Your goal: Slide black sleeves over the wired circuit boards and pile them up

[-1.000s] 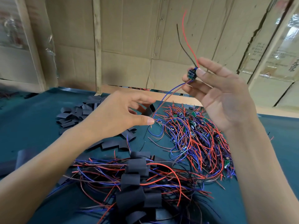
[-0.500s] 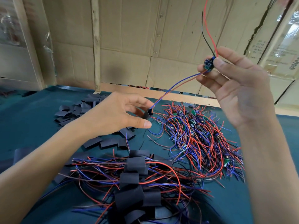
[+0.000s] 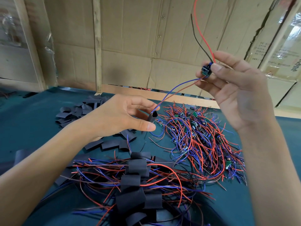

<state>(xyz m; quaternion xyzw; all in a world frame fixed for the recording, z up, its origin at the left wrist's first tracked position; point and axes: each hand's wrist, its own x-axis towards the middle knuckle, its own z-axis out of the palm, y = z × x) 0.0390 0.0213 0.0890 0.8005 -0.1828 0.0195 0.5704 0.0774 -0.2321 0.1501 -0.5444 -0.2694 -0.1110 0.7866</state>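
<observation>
My right hand [image 3: 236,88] is raised and pinches a small circuit board [image 3: 206,70] between thumb and fingers. A red and a black wire stand up from the board. Its blue and brown wires [image 3: 177,91] run down and left into the open mouth of a black sleeve [image 3: 152,117]. My left hand [image 3: 120,118] holds that sleeve between thumb and fingers, just above the table.
Loose black sleeves [image 3: 81,110] lie scattered at the left on the green table [image 3: 24,115]. A tangle of unsleeved wired boards [image 3: 200,141] sits at the right. Sleeved boards [image 3: 133,181] are piled near me. Cardboard walls [image 3: 130,43] stand behind.
My right hand has risen with the board, pulling its lower wires taut. The ends of those wires have entered the sleeve in my left hand.
</observation>
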